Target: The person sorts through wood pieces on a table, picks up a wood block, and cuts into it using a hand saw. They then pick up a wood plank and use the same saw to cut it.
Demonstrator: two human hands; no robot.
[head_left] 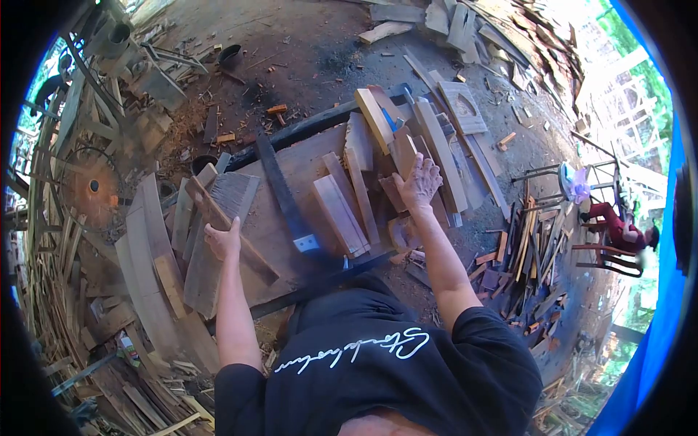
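Note:
My left hand [224,241] is closed around a narrow wooden slat [251,254], thumb on one side and curled fingers on the other. The slat lies slanted across a wide board [207,265] at the left of the workbench [294,156]. On the right, my right hand [419,183] is open, fingers stretched out over a group of wood pieces; whether it presses on them I cannot tell. Beside it runs a long pale beam [441,156]. Between my hands lie a thick wooden block [339,214] and a long dark flat bar [280,185] with a shiny metal end.
Boards and scraps lie piled on the left. A round, rusty disc [91,187] stands there too. Several sticks [534,243] lie heaped on the ground at right. Farther right, a person in red [618,225] sits on a chair [607,259]. Offcuts litter the dirt floor ahead.

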